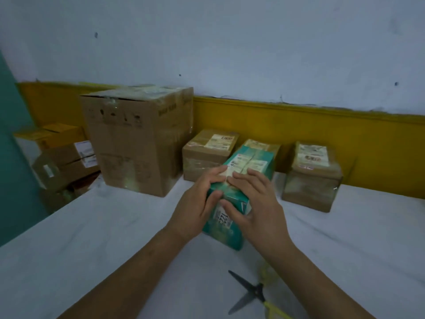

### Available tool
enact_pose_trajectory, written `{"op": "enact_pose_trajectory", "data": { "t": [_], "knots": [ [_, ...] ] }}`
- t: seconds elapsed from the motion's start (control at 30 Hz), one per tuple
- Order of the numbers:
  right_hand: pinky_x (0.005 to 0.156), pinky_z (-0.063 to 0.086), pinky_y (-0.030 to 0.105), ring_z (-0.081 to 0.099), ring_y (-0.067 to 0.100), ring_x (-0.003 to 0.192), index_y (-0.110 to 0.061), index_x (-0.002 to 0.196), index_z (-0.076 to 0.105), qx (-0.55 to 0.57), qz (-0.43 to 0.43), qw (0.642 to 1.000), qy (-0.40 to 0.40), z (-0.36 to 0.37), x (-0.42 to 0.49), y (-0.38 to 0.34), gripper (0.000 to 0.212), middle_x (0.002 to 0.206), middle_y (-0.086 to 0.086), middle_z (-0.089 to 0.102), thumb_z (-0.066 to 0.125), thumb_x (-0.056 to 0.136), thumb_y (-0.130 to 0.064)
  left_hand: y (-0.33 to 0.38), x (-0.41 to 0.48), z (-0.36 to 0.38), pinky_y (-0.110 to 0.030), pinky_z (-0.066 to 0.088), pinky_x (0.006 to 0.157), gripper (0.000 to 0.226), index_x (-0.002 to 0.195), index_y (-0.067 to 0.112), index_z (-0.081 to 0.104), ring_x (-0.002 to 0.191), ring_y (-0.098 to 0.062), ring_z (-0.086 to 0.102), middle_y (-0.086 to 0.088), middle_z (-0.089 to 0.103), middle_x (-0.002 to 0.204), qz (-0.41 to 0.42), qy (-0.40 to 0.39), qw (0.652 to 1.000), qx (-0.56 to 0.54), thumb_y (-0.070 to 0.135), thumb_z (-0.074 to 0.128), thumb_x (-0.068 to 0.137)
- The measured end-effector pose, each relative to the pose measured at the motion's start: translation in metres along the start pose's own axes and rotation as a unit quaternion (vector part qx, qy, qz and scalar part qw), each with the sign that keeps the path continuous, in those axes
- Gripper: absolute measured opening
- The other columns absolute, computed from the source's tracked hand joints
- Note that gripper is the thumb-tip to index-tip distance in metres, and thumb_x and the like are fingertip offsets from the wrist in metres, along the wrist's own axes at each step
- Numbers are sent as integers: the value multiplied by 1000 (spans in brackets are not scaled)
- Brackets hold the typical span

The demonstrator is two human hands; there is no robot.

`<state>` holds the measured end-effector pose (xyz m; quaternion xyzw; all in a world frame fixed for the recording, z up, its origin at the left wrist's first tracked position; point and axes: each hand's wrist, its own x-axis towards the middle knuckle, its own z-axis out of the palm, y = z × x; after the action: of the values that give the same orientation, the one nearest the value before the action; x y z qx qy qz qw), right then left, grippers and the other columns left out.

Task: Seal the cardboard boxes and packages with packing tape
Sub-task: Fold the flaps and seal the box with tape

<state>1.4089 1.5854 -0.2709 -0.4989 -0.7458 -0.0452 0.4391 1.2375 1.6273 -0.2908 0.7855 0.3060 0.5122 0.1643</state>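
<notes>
A teal cardboard box (250, 157) with white labels stands on the white table (96, 231) in the middle of the view. My left hand (197, 203) lies against its near left side, fingers straight on the top edge and thumb on the front face. My right hand (255, 201) presses flat on its near top and front, thumb across a white label. Behind it sit three small taped brown packages (207, 155) (262, 145) (312, 176). No tape roll is in view.
A tall brown carton (138, 139) stands at the back left, with more boxes (66, 155) stacked beyond the table's left edge. Open scissors (250, 293) with yellow handles lie near the front edge. A yellow band (322, 139) runs along the wall behind.
</notes>
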Motion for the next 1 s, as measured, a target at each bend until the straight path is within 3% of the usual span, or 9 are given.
{"op": "enact_pose_trajectory", "data": {
  "t": [0.1, 0.2, 0.27, 0.43, 0.53, 0.6, 0.73, 0.87, 1.0],
  "knots": [
    [107, 27, 18, 34, 8, 138, -27, 128, 61, 2, 5, 1000, 10, 3, -2, 0, 52, 135, -14, 55, 56, 86, -57, 6, -6, 10, -22, 50, 95, 47, 136, 28, 43, 130, -13, 53, 11, 50, 145, -77, 38, 979, -186, 52, 52, 97],
    [108, 31, 20, 33, 4, 139, -29, 127, 61, 37, 10, 999, 17, -2, -8, 8, 53, 138, -18, 53, 50, 87, -62, 21, -3, 14, -31, 59, 77, 70, 125, 39, 64, 108, -21, 69, 3, 70, 122, -293, -3, 871, -394, 79, 68, 67],
    [107, 41, 27, 39, 8, 139, -26, 120, 66, 188, 48, 980, 35, -5, -9, 8, 47, 139, -15, 53, 46, 93, -59, 24, -1, 21, -32, 59, 75, 64, 114, 40, 71, 105, -24, 71, -4, 72, 118, -340, -43, 846, -408, 79, 71, 64],
    [79, 53, 14, 48, 4, 128, -27, 131, 53, 437, 273, 853, 90, -16, 7, 6, 38, 148, -5, 41, 58, 95, -40, 33, -2, 26, -30, 59, 70, 51, 126, 27, 62, 101, -23, 72, -3, 74, 114, -326, 21, 849, -415, 49, 55, 81],
    [83, 58, 40, 66, 28, 112, -23, 139, 48, 613, 364, 702, 2, -17, 11, 6, 54, 131, 10, 64, 65, 88, -28, 43, -7, 27, -29, 59, 77, 56, 138, 25, 53, 109, -23, 69, -2, 70, 123, -261, 18, 879, -399, 44, 59, 85],
    [83, 59, 47, 68, 34, 107, -20, 137, 51, 658, 358, 662, -29, -20, 13, 3, 60, 121, 14, 69, 68, 81, -30, 48, -9, 25, -30, 58, 83, 58, 145, 28, 47, 118, -23, 64, -1, 64, 134, -212, 15, 888, -407, 37, 60, 89],
    [72, 60, 44, 71, 32, 101, -28, 138, 50, 632, 285, 720, -27, -29, 24, 3, 65, 117, 9, 71, 76, 79, -22, 51, -5, 21, -31, 58, 83, 68, 144, 39, 46, 122, -21, 61, 5, 59, 139, -176, 20, 893, -413, 30, 65, 79],
    [76, 60, 38, 70, 23, 106, -51, 144, 37, 529, 222, 817, -59, -31, 20, 9, 79, 127, -8, 67, 70, 79, -23, 56, -6, 34, -37, 60, 76, 75, 138, 38, 49, 108, -26, 69, -1, 69, 125, -280, 23, 830, -482, 29, 82, 71],
    [76, 60, 36, 69, 22, 109, -55, 143, 35, 533, 214, 817, -56, -27, 13, 16, 79, 131, -9, 64, 73, 84, -21, 57, -5, 40, -32, 60, 73, 58, 130, 42, 54, 103, -23, 72, 5, 73, 117, -296, 42, 844, -446, 32, 72, 76]
  ]
}}
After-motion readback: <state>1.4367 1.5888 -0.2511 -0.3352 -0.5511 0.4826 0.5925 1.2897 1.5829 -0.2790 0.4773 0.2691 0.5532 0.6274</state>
